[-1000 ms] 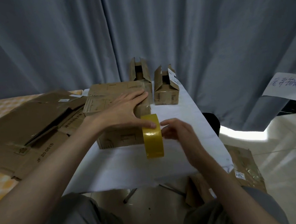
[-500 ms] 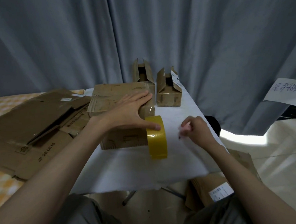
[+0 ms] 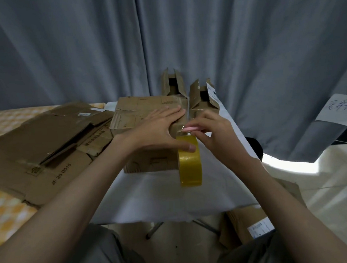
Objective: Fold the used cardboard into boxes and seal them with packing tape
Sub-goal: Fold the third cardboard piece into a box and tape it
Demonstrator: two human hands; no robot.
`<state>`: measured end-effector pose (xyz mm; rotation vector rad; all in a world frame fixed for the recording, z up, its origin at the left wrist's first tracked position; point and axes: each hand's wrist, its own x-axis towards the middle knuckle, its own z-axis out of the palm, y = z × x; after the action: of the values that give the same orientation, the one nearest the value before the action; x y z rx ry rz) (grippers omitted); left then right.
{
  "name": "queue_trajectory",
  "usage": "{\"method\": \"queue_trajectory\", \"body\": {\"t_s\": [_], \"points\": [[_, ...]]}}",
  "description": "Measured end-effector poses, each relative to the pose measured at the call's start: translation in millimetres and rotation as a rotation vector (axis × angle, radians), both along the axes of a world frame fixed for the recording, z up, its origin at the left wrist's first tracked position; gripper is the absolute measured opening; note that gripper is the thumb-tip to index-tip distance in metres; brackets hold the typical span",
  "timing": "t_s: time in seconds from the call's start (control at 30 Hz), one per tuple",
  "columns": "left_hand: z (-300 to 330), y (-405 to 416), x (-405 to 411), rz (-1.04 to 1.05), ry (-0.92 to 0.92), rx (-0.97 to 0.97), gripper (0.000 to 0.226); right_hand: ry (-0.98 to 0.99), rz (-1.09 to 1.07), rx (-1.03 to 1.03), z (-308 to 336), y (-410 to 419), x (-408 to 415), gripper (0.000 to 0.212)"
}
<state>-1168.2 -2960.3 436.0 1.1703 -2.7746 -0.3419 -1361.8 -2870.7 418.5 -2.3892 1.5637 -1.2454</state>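
The left hand (image 3: 158,128) lies flat, fingers straight and spread, on top of a closed cardboard box (image 3: 147,121), its thumb stretched down to touch the upper rim of a yellow packing tape roll (image 3: 189,161). The roll stands on edge against the box's right front corner, its flat faces turned left and right, its curved band facing the viewer. Just right of that hand, the right hand (image 3: 211,132) pinches a small pink cutter (image 3: 190,128), lying crosswise, above the roll at the box's right edge. Half a second earlier this hand was well off to the right over the white table (image 3: 152,198). Flattened cardboard (image 3: 46,144) lies left of the box; two small open boxes (image 3: 203,100) stand beyond it.
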Motion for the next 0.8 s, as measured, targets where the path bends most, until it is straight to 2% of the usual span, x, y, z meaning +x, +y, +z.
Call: {"method": "queue_trajectory", "body": {"t_s": [0.8], "points": [[-5,-6,-2,-0.015,0.026,-0.003,0.131,0.205,-0.049,0.155,24,-1,9,0.022]]}}
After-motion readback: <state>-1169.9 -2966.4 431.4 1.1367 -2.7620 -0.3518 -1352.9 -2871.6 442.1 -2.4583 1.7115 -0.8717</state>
